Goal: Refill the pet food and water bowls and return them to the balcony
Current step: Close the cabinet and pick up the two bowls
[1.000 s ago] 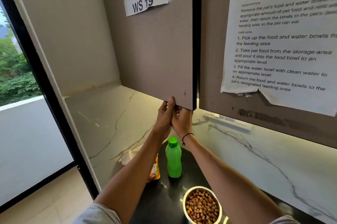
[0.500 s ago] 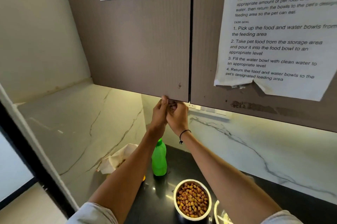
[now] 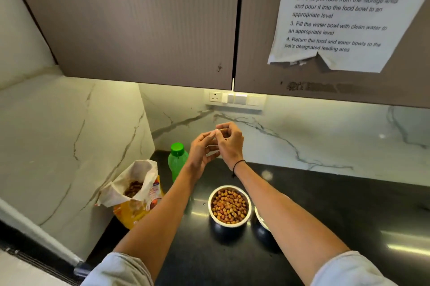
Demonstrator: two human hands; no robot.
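A steel food bowl point(image 3: 229, 207) full of brown kibble stands on the black counter point(image 3: 349, 211). Just right of it a second bowl point(image 3: 258, 214) shows only a sliver of rim behind my right forearm; its contents are hidden. A green water bottle point(image 3: 177, 160) with its cap on stands upright at the back. An open yellow pet food bag point(image 3: 136, 195) leans in the left corner. My left hand point(image 3: 202, 152) and my right hand point(image 3: 229, 142) hover together above the counter, fingers loosely curled and touching each other, holding nothing.
Two closed brown cabinet doors point(image 3: 144, 25) hang overhead; a printed instruction sheet point(image 3: 337, 16) is taped to the right one. A white socket and switch plate point(image 3: 235, 97) sits under them on the marble backsplash. A marble side wall point(image 3: 69, 141) bounds the counter on the left.
Both hands pushed the left cabinet door shut, let go of its bottom edge and dropped toward the counter. The view tilted down, showing the bag and both bowls.
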